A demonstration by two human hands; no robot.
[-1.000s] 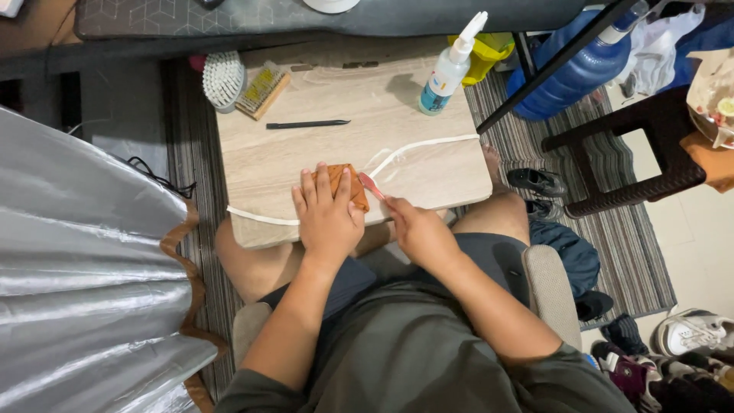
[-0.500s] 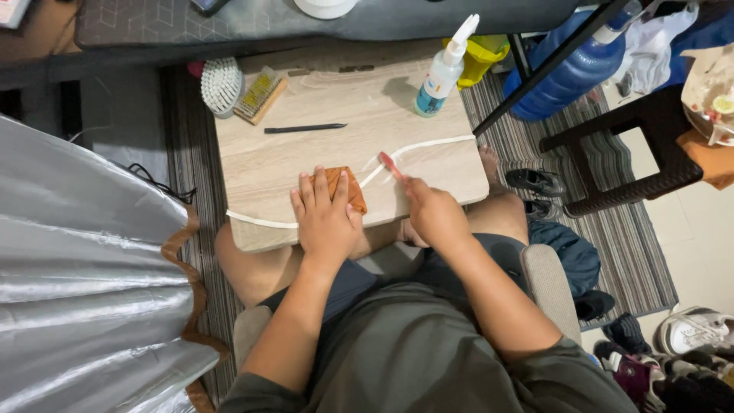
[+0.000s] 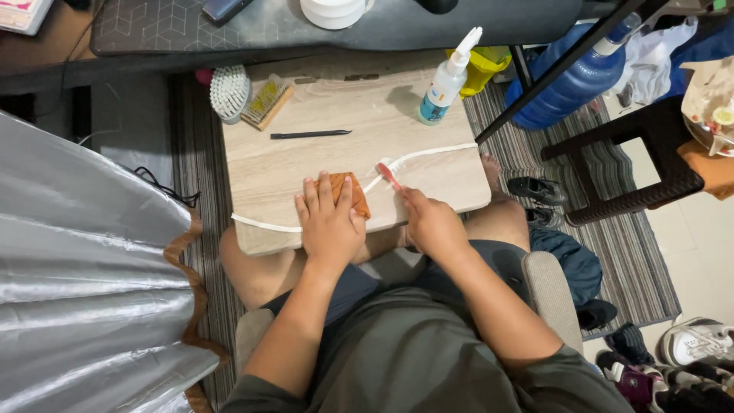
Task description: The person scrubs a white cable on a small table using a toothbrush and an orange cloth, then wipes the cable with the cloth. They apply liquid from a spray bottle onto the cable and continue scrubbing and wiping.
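Left hand (image 3: 330, 222) flat on an orange cloth (image 3: 348, 193), right hand (image 3: 430, 223) gripping a toothbrush (image 3: 388, 174) at the white lace (image 3: 428, 154) (loose on the board (image 3: 306, 164)); hard scrubbing could drag it.

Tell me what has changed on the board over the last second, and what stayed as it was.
The right hand slid away from the left hand, up and to the right along the white lace, bringing the small red brush onto it. The left hand stayed pressed flat on the orange cloth. The spray bottle, black tool and both brushes at the board's far corner did not move.
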